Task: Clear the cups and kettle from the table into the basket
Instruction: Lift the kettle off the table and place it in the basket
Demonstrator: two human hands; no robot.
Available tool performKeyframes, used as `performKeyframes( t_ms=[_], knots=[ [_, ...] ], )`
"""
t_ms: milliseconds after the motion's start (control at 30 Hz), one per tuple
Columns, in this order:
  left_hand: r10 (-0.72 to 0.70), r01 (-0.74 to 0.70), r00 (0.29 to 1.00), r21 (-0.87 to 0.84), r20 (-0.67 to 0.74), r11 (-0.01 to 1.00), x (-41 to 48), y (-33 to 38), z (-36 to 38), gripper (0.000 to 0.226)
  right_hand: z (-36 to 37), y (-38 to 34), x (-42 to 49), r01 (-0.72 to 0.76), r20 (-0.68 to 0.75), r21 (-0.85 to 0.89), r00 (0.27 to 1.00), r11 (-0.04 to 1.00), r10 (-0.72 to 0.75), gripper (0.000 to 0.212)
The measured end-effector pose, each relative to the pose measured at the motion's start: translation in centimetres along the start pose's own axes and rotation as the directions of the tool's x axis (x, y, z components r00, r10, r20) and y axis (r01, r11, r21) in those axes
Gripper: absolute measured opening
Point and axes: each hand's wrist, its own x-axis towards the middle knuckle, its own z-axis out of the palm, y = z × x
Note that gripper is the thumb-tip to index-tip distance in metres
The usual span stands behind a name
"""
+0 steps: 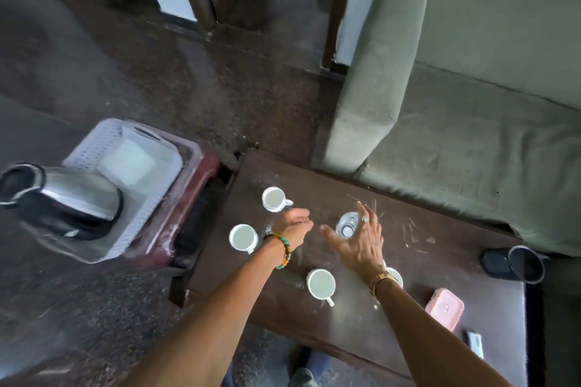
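Note:
A steel kettle [66,198] lies in the white plastic basket [94,141], which sits on a red stool left of the dark table [440,261]. Three white cups stand on the table: one at the far side [273,198], one near the left edge [242,236], one closer to me [320,283]. A fourth white cup [396,275] is mostly hidden under my right wrist. My right hand [358,242] hovers open over a clear glass [347,225]. My left hand [294,225] hangs open above the table between the cups, holding nothing.
A pink case [445,308] and a small white device [475,343] lie on the table's near right. A dark speaker-like cylinder [515,262] rests at the right edge. A grey-green sofa [471,104] borders the table's far side. Dark carpet covers the floor.

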Motion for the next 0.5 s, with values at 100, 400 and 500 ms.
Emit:
performKeyframes(
  t_ms=[100, 400, 500],
  knots=[
    [0.090, -0.104, 0.989, -0.119, -0.118, 0.987, -4.7, 2.3, -4.0, 0.021, -0.4, -5.8, -2.6, 0.085, -0.024, 0.040, 0.996, 0.996, -0.084, 0.107],
    [0.231, -0.287, 0.928, -0.164, -0.294, 0.944, -17.5, 4.2, -21.2, 0.024, 4.2, -24.3, -13.1, 0.383, 0.155, 0.073, 0.908, 0.921, -0.390, 0.107],
    [0.219, -0.305, 0.914, -0.222, -0.342, 0.926, -20.3, 3.7, -27.2, 0.023, 6.5, -29.0, -16.2, 0.439, 0.156, 0.061, 0.883, 0.896, -0.443, 0.116]
  ],
)
